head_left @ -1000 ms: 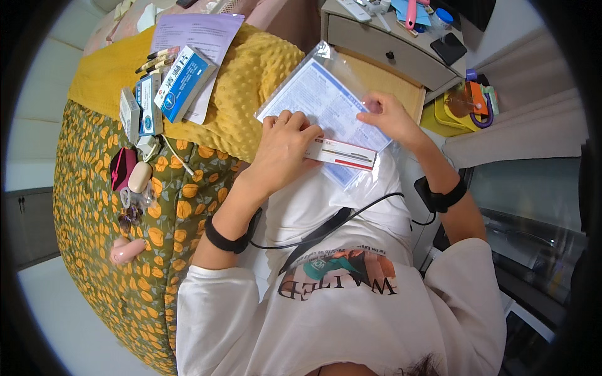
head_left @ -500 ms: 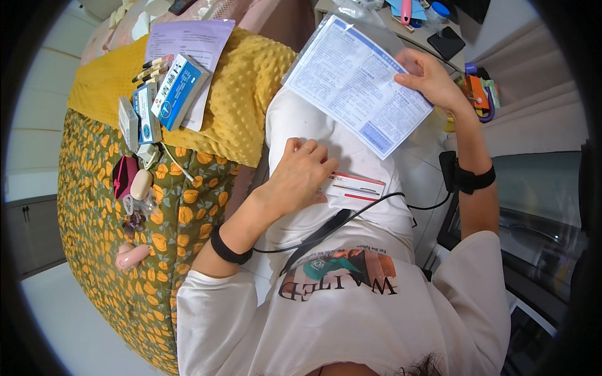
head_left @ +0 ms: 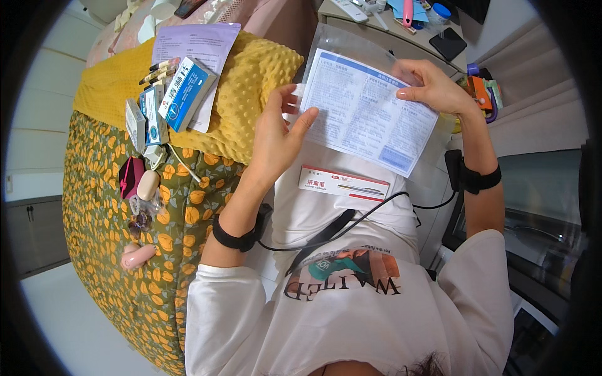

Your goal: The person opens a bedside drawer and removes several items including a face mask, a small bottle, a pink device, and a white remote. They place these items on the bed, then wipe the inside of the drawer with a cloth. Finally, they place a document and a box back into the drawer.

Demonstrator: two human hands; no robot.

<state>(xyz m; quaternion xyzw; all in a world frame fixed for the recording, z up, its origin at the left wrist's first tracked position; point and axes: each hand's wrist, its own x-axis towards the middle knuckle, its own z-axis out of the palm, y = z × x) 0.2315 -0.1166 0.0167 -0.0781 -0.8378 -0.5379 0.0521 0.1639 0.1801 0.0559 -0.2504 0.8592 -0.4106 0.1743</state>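
Observation:
A printed white-and-blue sheet (head_left: 370, 116) lies in a clear plastic bag (head_left: 351, 41) held up over my lap. My right hand (head_left: 433, 89) pinches the bag's upper right edge, thumb in front and fingers behind. At its left edge is my left hand (head_left: 279, 135), thumb and fingers apart, with the thumb tip over the sheet's margin. Whether its curled fingers touch the bag's back is hard to see. Below the sheet, a flat white-and-red box (head_left: 343, 182) with a pen pictured on it rests across my thighs, untouched.
On the bed to the left, blue-and-white medicine boxes (head_left: 187, 94) and a lilac sheet (head_left: 200, 47) lie on a yellow blanket (head_left: 263, 66). A black cable (head_left: 370, 212) crosses my lap between the wrist straps. A phone (head_left: 448, 42) is on the cabinet at far right.
My left hand has come off the white-and-red box and moved up to the bag's left edge. The sheet has swung to a flatter tilt and sits slightly lower, still in my right hand.

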